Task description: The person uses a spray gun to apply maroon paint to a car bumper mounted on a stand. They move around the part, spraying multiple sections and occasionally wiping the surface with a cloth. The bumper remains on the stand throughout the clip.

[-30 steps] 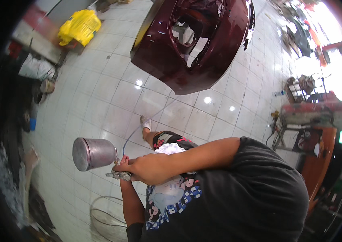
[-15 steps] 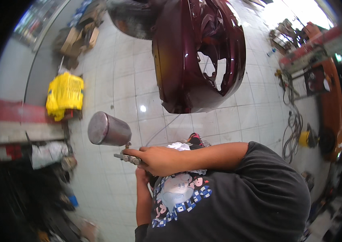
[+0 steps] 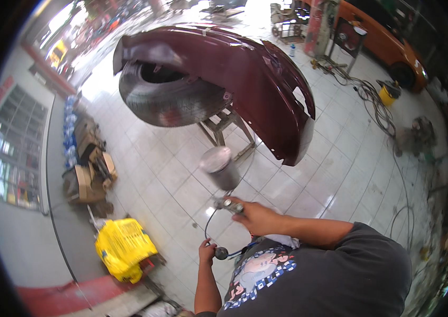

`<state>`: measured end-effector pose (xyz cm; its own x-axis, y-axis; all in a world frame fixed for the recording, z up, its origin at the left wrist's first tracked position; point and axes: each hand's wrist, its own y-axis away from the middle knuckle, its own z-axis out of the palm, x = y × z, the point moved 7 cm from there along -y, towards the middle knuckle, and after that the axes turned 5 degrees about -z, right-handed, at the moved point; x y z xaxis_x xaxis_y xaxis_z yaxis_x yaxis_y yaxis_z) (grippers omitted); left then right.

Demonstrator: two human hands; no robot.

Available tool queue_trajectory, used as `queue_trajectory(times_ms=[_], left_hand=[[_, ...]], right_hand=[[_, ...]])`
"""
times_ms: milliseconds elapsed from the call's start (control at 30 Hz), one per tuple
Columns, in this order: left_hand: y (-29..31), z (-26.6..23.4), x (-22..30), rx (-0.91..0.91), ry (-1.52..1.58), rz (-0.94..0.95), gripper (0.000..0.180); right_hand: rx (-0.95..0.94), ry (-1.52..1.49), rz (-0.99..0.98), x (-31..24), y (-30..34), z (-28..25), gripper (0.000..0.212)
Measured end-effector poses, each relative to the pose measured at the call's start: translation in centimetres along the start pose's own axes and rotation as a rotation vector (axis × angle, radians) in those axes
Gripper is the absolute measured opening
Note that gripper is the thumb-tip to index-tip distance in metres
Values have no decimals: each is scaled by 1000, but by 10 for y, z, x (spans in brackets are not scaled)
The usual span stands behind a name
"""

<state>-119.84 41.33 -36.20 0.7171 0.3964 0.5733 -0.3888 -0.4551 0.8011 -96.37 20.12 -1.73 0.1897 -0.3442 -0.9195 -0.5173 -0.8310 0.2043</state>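
Observation:
My right hand is closed around the handle of a spray gun. On top of the gun stands a metal paint cup, slightly tilted. Lower and to the left, my left hand has its fingers curled at the thin air hose that hangs from the gun. A round dark fitting sits beside those fingers, its kind unclear. Beyond the cup is a glossy dark red car body panel, apart from the gun. It rests over a tyre and a stand.
On the left lies a yellow bag near the wall, with cardboard boxes farther along. Coiled cables cover the floor at right, beside a yellow bucket-like container. An orange car stands at the far right.
My view has turned leftward, so the panel's side and the tyre now show. The spray gun is more upright and nearer the panel. My left hand has come out from beneath my right arm.

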Motion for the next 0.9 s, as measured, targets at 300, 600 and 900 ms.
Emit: queue_trajectory(times_ms=[300,600,900], left_hand=[[-104,-70,112,-366,-1268,503,30],[-133,-82,226,-496,-1569,1044,26],[-113,-53,360,-863,-1374,1037,23]], right_hand=[[1102,-436,108,34,5,-48,25],[1799,-757,294,107,69,-28,29],[1989,-640,406,107,56,-54,28]])
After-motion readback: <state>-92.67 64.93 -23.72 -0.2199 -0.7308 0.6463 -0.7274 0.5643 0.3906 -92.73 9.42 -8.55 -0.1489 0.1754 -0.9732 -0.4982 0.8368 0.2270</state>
